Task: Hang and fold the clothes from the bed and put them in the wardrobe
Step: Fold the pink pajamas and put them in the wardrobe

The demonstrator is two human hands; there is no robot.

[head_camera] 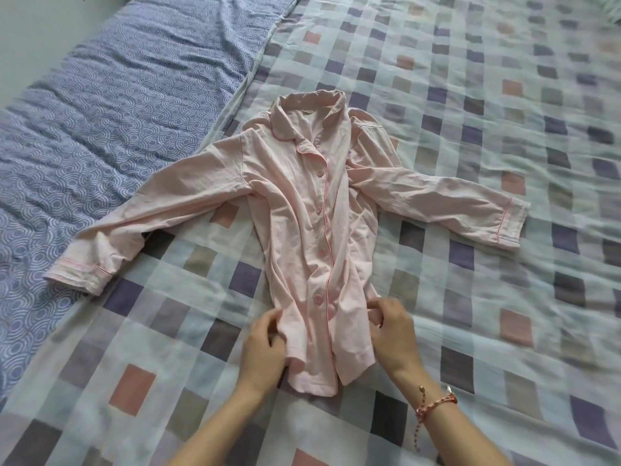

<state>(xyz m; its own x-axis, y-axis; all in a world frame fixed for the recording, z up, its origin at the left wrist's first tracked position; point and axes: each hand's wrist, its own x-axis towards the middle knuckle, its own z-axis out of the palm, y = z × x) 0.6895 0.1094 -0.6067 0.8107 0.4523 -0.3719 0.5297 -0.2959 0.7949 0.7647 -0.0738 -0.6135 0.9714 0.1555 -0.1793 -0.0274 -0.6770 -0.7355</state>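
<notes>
Pink shirt (302, 210) lies lengthwise on bed (470, 297), collar away, hem toward me, my left hand (263, 346) and right hand (393, 331) fingers (270, 318) pinching its sides.

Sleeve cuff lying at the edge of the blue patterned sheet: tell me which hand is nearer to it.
Left. The left hand grips one hem edge of the pink pyjama shirt, right of and below that cuff. The right hand pinches the opposite hem edge, farther away.

A bed (141, 338) fills nearly the whole view, spread with a checked cover (504, 156) of grey, purple and pink squares. Toward 10 o'clock lies a wrinkled blue sheet (100, 112) printed with white rings. A pale wall (30, 25) shows at 11 o'clock. The light is soft and even.
</notes>
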